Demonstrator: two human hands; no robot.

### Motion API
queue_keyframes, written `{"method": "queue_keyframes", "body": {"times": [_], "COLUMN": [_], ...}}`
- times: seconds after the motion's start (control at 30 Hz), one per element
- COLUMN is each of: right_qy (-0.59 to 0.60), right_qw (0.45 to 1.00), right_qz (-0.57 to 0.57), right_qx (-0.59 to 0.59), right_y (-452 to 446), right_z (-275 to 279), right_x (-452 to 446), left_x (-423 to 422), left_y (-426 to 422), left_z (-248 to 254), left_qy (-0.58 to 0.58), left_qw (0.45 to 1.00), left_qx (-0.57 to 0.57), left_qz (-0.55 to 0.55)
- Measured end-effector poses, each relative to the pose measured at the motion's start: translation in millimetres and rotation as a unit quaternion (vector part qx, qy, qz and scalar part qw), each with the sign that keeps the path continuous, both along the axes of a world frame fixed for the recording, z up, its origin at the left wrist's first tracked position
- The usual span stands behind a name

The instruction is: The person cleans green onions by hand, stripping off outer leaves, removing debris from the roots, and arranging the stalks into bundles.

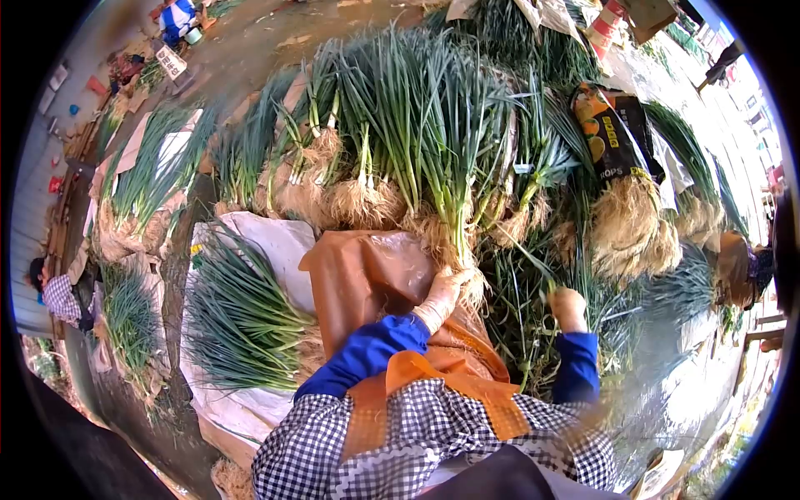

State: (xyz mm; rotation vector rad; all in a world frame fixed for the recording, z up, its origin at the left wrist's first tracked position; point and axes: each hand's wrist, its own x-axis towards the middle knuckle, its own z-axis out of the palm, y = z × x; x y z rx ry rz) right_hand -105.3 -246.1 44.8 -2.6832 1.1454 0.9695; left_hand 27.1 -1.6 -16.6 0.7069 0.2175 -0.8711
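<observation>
Apparently was stripping green onions [457, 200]: clasped them low in closed left hand [442, 298], seemingly a leaf [533, 260] in curled right hand [568, 308]; needed steady bracing next

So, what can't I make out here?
All in the head view:
Palm of the bare right hand: hidden by the hand itself.
Knees: hidden, seemingly under the glossy brown sheet.
Writing on the white rectangular sign: too small.
Dark grey shape: cut off by the bottom edge.

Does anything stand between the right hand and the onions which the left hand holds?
Nothing visible blocks the right hand from the onions in the left hand; loose leaves show in the gap, apparently lower down.
</observation>
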Motion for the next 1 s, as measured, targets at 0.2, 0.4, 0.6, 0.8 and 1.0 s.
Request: {"method": "queue_keyframes", "body": {"times": [0.2, 0.4, 0.6, 0.8, 1.0], "right_qy": [-0.380, -0.556, -0.435, -0.493, -0.459], "right_qw": [0.913, 0.772, 0.669, 0.693, 0.631], "right_qz": [0.050, -0.096, -0.076, -0.121, -0.258], "right_qx": [0.141, 0.294, 0.598, 0.512, 0.569], "right_y": [87.4, 78.5, 112.3, 144.3, 162.9], "right_z": [40.4, -55.1, -20.5, -28.0, -4.1], "right_x": [131.5, 211.9, 208.3, 186.0, 154.4], "left_x": [-9.4, 24.7, 51.0, 53.0, 45.7], "left_y": [2.2, 26.1, 38.7, 45.8, 45.2], "left_z": [3.4, 35.6, 62.3, 18.4, 15.6], "left_qy": [-0.195, 0.074, 0.137, 0.102, -0.190], "left_qw": [0.966, 0.997, 0.979, 0.992, 0.970], "left_qx": [0.167, -0.009, -0.105, -0.048, 0.150], "left_qz": [-0.036, -0.027, -0.111, -0.056, 0.027]}}
